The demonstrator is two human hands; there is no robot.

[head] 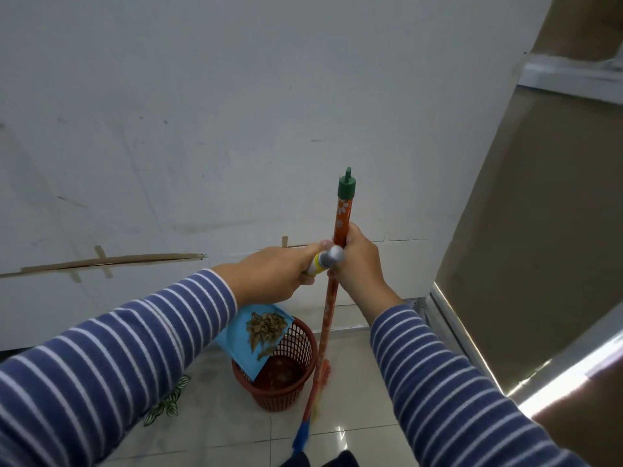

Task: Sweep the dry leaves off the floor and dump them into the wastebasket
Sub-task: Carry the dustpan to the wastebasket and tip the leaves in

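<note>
**Leaves tipping toward the basket**

Over the red mesh wastebasket (274,375) on the tiled floor (354,433), a blue dustpan (236,335) tilts, its lower edge inside the rim, dry leaves (266,328) heaped on it. The left hand (273,278) is clenched around the dustpan's yellow-and-grey handle (325,261). The right hand (357,261), touching it, has its fingers wrapped around the upright orange broom (340,230). A white wall (236,112) stands behind.

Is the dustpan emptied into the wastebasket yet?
Not yet. The blue dustpan is tilted over the red wastebasket, but a pile of dry leaves sits on it; some debris already lies inside the basket.
</note>
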